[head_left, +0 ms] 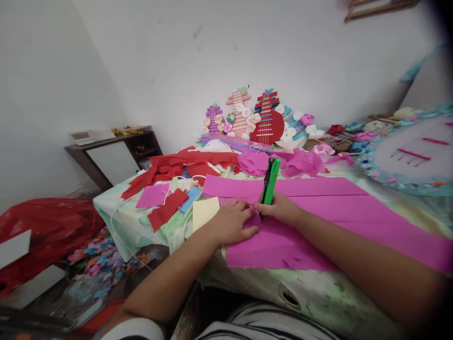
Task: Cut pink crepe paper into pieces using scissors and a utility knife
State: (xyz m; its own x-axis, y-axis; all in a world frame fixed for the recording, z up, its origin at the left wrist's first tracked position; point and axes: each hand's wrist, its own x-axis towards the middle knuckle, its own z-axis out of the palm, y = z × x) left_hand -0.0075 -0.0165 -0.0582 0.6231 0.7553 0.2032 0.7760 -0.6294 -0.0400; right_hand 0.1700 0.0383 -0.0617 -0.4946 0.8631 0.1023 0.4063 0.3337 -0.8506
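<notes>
A large sheet of magenta paper [354, 222] lies across the table in front of me, with a long straight line running along its upper part. My right hand [279, 208] grips a green-and-black utility knife [271, 182], held nearly upright with its lower end at the sheet. Just to the left, my left hand [235, 221] rests palm down on the magenta paper, fingers apart, holding nothing. Beside that wrist is a pale yellow card [204, 212], partly covered by the forearm.
Red paper scraps [170, 208] and crumpled magenta paper [300, 163] lie around the sheet. Decorated paper instruments [267, 125] lean at the wall. A blue-trimmed craft piece [417, 151] stands at right. Colourful cut pieces [102, 257] cover the floor at left, near a dark cabinet [116, 158].
</notes>
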